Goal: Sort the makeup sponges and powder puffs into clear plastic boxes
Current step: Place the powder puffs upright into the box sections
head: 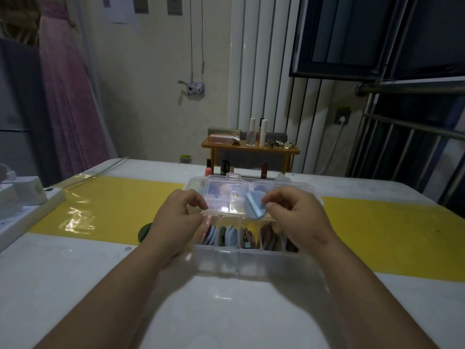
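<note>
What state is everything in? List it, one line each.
Clear plastic box: lid open, compartments hold puffs on edge.
Blue powder puff: pinched by right hand above the box.
Left hand: fingers curled at box rim, grip unclear.
Dark green puff: flat on table, outside box.

Dim light. A cream wall (pixel 151 96) fills 12 o'clock, with white vertical panels (pixel 251 71) at 1, a dark window (pixel 352 34) at 2 and a steel railing (pixel 415 129) at 3. Pink fabric (pixel 65 96) hangs at 10. A yellow strip (pixel 120 205) crosses the white table (pixel 75 260).
</note>
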A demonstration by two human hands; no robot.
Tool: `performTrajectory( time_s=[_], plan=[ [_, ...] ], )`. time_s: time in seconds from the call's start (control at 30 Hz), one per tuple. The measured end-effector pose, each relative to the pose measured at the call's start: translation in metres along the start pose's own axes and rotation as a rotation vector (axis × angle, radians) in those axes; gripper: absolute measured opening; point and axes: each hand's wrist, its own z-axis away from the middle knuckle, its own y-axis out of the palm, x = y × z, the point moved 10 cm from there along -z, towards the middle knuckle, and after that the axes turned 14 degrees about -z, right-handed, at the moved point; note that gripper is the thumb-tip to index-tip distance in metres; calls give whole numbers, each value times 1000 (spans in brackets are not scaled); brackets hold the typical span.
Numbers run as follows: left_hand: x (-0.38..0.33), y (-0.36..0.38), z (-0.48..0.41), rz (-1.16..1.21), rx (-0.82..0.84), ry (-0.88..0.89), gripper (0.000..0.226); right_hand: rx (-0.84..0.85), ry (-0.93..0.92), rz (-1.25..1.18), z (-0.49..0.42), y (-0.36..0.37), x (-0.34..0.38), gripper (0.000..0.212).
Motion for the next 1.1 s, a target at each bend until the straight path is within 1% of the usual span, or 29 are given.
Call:
performTrajectory(
  time_s=[0.07, 0.2, 0.3, 0.43, 0.5, 0.7, 0.87, 0.97, 1.1],
  plan=[
    [6, 2, -2, -64, 31, -28, 22, -81, -1, 4, -2, -14, -1, 18],
    [13, 11, 0, -147, 96, -67, 17, -163, 14, 46, -4, -30, -6, 17],
    [13, 10, -1, -142, 83, -80, 16, -223, 23, 65, -3, -42, -9, 15],
    [17, 5, -1, -161, 61, -99, 15, -300, 75, 50, -2, -58, -16, 5],
    [22, 4, -3, -168, 58, -115, 15, -308, 105, 81, -3, -61, -20, 6],
    [27, 5, -5, -195, 73, -119, 14, -294, 192, 217, -3, -69, -31, 12],
    [27, 5, -6, -200, 69, -118, 14, -163, 324, 310, -2, -56, -44, 19],
    [27, 6, -6, -199, 70, -114, 14, -107, 388, 380, -3, -51, -52, 16],
    [27, 6, -5, -202, 69, -115, 13, -46, 422, 464, -2, -43, -56, 7]
  ],
)
